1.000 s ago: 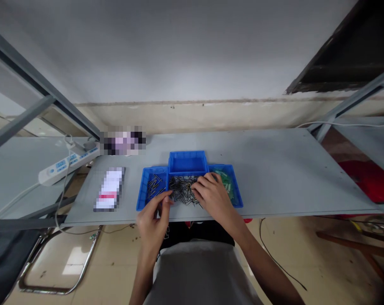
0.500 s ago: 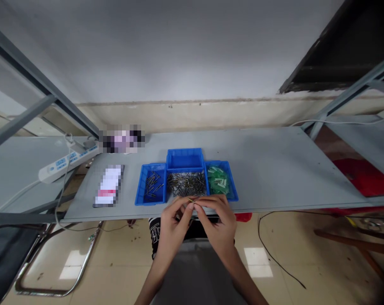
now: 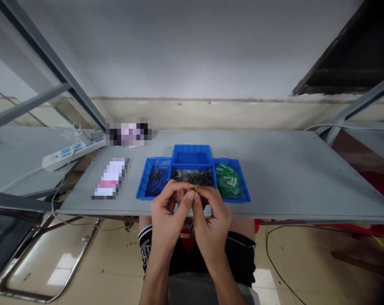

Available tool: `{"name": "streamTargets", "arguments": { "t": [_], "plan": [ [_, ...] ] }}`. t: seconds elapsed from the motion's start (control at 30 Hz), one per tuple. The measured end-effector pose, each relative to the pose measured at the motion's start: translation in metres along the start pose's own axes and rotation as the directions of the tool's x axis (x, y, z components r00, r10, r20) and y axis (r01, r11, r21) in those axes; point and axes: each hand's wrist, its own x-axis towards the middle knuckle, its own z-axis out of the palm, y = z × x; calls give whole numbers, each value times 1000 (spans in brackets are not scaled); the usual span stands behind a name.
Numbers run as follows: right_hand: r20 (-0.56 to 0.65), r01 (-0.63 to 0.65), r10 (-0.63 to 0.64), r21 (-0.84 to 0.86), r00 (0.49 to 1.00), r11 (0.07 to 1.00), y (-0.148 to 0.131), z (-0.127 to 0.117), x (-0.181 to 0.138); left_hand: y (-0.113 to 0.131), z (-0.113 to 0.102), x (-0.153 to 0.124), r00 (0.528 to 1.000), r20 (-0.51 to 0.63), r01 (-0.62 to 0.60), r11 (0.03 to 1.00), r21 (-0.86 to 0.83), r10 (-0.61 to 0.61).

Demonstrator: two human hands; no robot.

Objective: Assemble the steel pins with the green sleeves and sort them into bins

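My left hand (image 3: 169,209) and my right hand (image 3: 213,214) meet at the fingertips just in front of the blue bins. Thumbs and forefingers of both pinch a small metal pin (image 3: 193,188), mostly hidden by the fingers. Behind the hands, a middle bin holds many loose metal pins (image 3: 195,177). The left blue bin (image 3: 142,186) contains several longer dark metal pins (image 3: 157,178). In the right blue bin (image 3: 245,186) lie green plastic wrapping (image 3: 233,188) and small whitish pieces (image 3: 232,181).
Another blue bin (image 3: 192,156) stands behind the middle one. On the grey table (image 3: 281,169), a blurred phone-like item (image 3: 111,178) lies left, with a pixelated object (image 3: 130,134) behind it. A power strip (image 3: 73,152) and metal shelf posts (image 3: 52,55) flank the left side.
The view has shifted, and my hands are drawn closer together, thumbs side by side. The metal pin, seen lengthwise before, is now mostly covered by my fingertips.
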Motion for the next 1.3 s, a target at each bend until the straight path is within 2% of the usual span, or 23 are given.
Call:
{"name": "streamTargets", "arguments": {
  "t": [0.07,0.2,0.3,0.43,0.53,0.67,0.83,1.0,1.3],
  "plan": [
    [31,-52,51,19,998,998,1,-1,-5,2,-9,5,999,40,5,1000,28,-6],
    [83,-121,117,44,990,992,1,-1,-18,-2,-25,7,1000,2,-29,999,31,29],
    [118,-143,133,73,984,987,1,2,-25,-10,-32,3,1000,19,3,1000,-15,-3],
    [127,-155,142,97,982,983,5,8,-22,-17,-36,1,1000,11,-17,1000,25,17],
    [123,-211,195,138,973,968,7,13,-14,-20,-36,3,998,56,-8,1000,9,7],
    [136,-271,252,146,958,952,5,13,1,-23,-30,7,996,60,59,998,17,-60],
    [155,-261,246,86,957,962,6,5,13,-23,-17,6,999,45,-9,993,114,3],
    [136,-321,303,136,943,937,17,-7,-2,-24,2,-1,999,34,-37,980,194,32],
    [53,-344,340,162,939,925,23,-28,-15,-25,31,-10,996,-32,-73,976,204,81]
  ]
}}
